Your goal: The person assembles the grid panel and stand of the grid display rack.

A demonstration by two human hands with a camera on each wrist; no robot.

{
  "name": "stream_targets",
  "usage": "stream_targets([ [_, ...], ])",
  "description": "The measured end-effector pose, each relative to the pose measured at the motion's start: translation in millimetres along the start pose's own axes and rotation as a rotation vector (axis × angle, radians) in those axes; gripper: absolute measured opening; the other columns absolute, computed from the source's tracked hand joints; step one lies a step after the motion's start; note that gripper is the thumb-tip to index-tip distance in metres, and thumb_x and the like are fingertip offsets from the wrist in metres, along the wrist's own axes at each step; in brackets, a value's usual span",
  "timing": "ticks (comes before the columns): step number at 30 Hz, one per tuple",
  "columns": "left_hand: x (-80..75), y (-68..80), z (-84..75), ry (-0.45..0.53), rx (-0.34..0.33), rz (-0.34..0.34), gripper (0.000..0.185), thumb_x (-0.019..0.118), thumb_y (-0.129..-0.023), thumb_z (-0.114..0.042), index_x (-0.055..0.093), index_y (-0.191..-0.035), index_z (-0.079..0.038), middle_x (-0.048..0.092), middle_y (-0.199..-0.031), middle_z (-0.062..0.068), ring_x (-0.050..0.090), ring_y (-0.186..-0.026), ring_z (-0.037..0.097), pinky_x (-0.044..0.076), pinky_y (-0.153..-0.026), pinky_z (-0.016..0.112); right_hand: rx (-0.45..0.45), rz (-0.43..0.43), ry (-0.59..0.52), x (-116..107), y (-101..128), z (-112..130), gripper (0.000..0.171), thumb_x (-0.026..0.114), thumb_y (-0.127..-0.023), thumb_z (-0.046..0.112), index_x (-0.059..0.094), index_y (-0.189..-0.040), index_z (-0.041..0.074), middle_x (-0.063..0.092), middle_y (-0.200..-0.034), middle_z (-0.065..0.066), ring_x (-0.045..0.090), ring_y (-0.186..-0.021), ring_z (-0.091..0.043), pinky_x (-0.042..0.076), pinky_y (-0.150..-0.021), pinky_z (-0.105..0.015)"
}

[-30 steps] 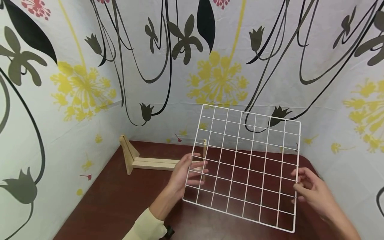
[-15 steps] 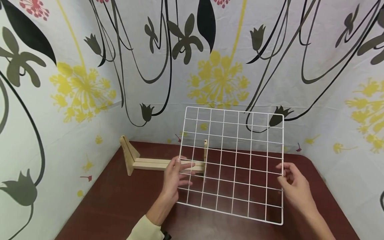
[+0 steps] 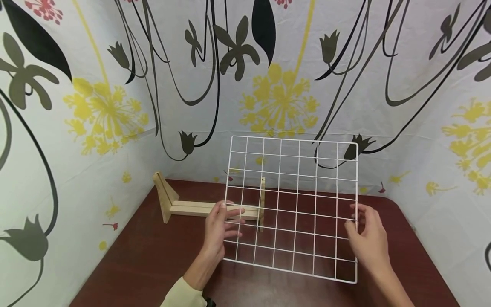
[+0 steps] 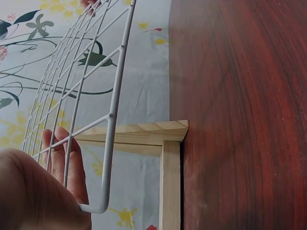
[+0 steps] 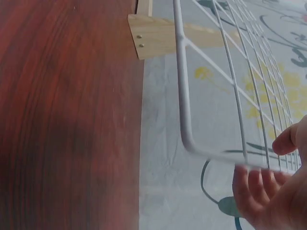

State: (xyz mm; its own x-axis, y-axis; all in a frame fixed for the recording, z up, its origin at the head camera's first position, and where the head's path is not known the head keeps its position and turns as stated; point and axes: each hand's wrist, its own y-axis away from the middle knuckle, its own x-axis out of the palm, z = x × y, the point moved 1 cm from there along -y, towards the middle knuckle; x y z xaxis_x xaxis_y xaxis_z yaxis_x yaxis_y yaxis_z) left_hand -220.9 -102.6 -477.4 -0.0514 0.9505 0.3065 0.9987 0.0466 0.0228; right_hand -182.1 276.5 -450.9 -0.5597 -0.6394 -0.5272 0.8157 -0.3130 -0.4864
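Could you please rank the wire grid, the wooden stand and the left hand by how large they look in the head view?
1. wire grid
2. wooden stand
3. left hand, though nearer the camera.

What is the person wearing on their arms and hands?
The left arm has a pale yellow long sleeve ending at the wrist. The right arm shows no sleeve. Both hands, left hand and right hand, are bare: no gloves or rings visible.

we see a white wire grid (image 3: 293, 209), a pale natural-wood stand (image 3: 180, 207), a dark reddish-brown wood-grain worktop (image 3: 153, 260), a pale yellow sleeve (image 3: 184, 295), and a white backdrop (image 3: 245, 85) printed with yellow flower bursts, black and olive leaves, thin dark stems and small red blooms.
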Motion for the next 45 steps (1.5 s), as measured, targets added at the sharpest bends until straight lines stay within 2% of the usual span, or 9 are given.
stream_targets([
  [4,1.1,1.1,-0.4,0.004,0.009,0.001,0.037,0.043,-0.115,-0.041,0.057,-0.128,-0.009,0.081,-0.115,0.017,0.079,-0.08,0.023,0.063,-0.058,0.039,-0.024,-0.122,0.01,3.7,2.6,8.2,0.06,0.067,-0.082,0.003,0.057,-0.141,0.005,0.056,-0.12,-0.013,0.043,-0.091,0.006,0.034,-0.075,-0.019],
  [7,3.3,2.2,-0.3,0.015,0.01,0.001,0.036,0.043,-0.115,-0.04,0.057,-0.127,-0.009,0.08,-0.115,0.019,0.079,-0.079,0.023,0.062,-0.056,0.037,-0.088,-0.227,-0.007,5.3,3.3,16.5,0.069,0.065,-0.077,0.004,0.055,-0.145,0.005,0.051,-0.126,-0.024,0.047,-0.1,-0.011,0.033,-0.084,-0.023],
  [12,8.3,4.2,1.3,0.032,0.006,0.008,0.034,0.043,-0.115,-0.037,0.058,-0.127,-0.009,0.08,-0.115,0.021,0.079,-0.08,0.026,0.061,-0.055,0.037,-0.336,-0.345,-0.039,11.7,2.5,39.5,0.068,0.069,-0.081,0.021,0.056,-0.146,0.004,0.047,-0.131,-0.033,0.049,-0.114,-0.043,0.033,-0.095,-0.02],
  [16,11.3,6.0,0.7,0.028,0.004,0.012,0.034,0.043,-0.115,-0.037,0.058,-0.127,-0.009,0.081,-0.113,0.018,0.079,-0.081,0.028,0.061,-0.056,0.038,-0.554,-0.367,-0.037,24.4,0.1,67.1,0.063,0.072,-0.088,0.038,0.063,-0.143,0.007,0.054,-0.138,-0.031,0.053,-0.119,-0.047,0.038,-0.102,-0.02],
  [20,14.5,7.7,-0.3,0.021,0.009,0.02,0.035,0.043,-0.115,-0.038,0.057,-0.129,-0.008,0.08,-0.114,0.019,0.079,-0.082,0.029,0.062,-0.058,0.04,-0.66,-0.312,0.014,36.6,-1.5,92.1,0.062,0.068,-0.095,0.049,0.064,-0.146,0.013,0.054,-0.15,-0.025,0.056,-0.127,-0.047,0.046,-0.103,-0.046],
  [26,20.1,9.2,-0.5,0.027,0.02,0.025,0.035,0.044,-0.115,-0.039,0.058,-0.127,-0.008,0.081,-0.113,0.018,0.079,-0.081,0.028,0.062,-0.056,0.038,-0.644,-0.167,0.137,51.7,-1.7,116.7,0.07,0.078,-0.091,0.039,0.055,-0.155,0.024,0.043,-0.167,-0.014,0.05,-0.143,-0.047,0.057,-0.095,-0.063],
  [31,25.0,11.0,-0.4,0.047,0.029,0.01,0.034,0.044,-0.115,-0.037,0.058,-0.125,-0.008,0.081,-0.111,0.019,0.079,-0.079,0.028,0.06,-0.053,0.037,-0.566,-0.088,0.25,61.0,-5.0,127.6,0.083,0.088,-0.084,0.032,0.05,-0.158,0.03,0.035,-0.172,-0.009,0.048,-0.145,-0.052,0.061,-0.064,-0.064],
  [34,27.8,12.2,-0.1,0.054,0.031,0.01,0.035,0.044,-0.115,-0.038,0.058,-0.126,-0.007,0.081,-0.111,0.019,0.079,-0.078,0.026,0.06,-0.053,0.037,-0.543,-0.081,0.27,65.6,-8.5,129.7,0.082,0.089,-0.084,0.031,0.051,-0.157,0.03,0.036,-0.172,-0.009,0.05,-0.143,-0.053,0.059,-0.053,-0.061],
  [45,32.9,14.3,-1.5,0.063,0.035,-0.003,0.034,0.042,-0.116,-0.036,0.057,-0.127,-0.007,0.081,-0.111,0.018,0.079,-0.077,0.025,0.06,-0.055,0.037,-0.52,-0.076,0.31,76.4,-18.8,127.5,0.084,0.091,-0.082,0.027,0.052,-0.156,0.026,0.04,-0.169,-0.013,0.048,-0.142,-0.051,0.061,-0.06,-0.062],
])
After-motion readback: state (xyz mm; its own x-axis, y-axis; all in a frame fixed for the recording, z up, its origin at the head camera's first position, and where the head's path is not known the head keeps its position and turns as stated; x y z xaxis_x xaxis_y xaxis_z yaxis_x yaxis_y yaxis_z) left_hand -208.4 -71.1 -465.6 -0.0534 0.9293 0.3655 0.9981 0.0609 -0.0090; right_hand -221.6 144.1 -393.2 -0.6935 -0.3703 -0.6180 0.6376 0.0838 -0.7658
